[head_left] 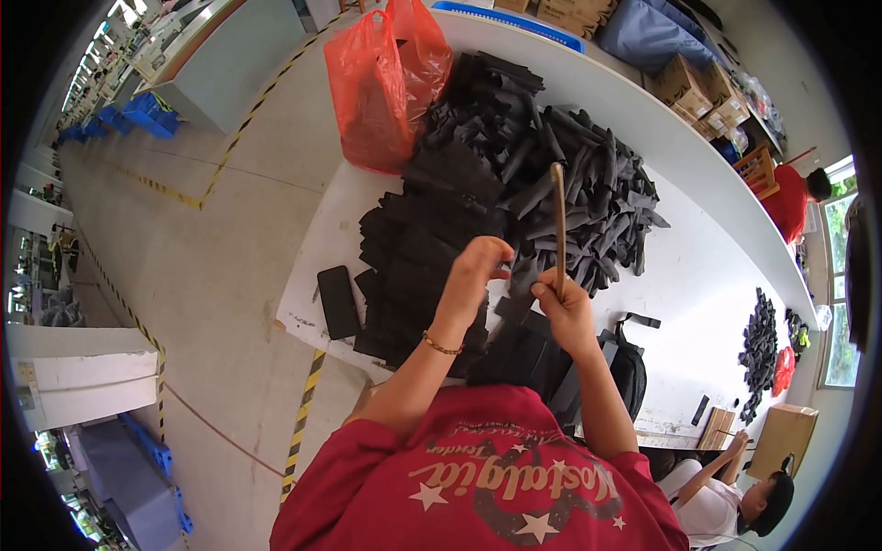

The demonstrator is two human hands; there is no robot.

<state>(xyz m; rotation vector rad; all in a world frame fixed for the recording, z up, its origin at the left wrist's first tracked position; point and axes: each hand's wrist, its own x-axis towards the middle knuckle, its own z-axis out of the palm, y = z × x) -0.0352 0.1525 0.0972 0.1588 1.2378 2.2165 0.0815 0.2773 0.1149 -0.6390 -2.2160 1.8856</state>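
Note:
My right hand [567, 310] is closed round a thin, brownish rod [559, 216] that points away from me. A small dark fabric piece [523, 281] lies against that hand's thumb side; whether the fingers pinch it too, I cannot tell. Just left of it, my left hand [481, 260] has curved fingers held apart, with nothing visible in them. Under the left hand are flat, stacked black fabric pieces [418, 234]. A loose heap of narrow black fabric strips [588, 193] spreads beyond both hands. More black pieces [525, 354] lie close to my body.
A red plastic bag [381, 92] stands at the white table's [689, 303] far left. A black phone [339, 302] lies near the left edge, and a black strap bundle [628, 367] at right. Another person [726, 500] sits at the far right beside a dark strip pile [759, 349].

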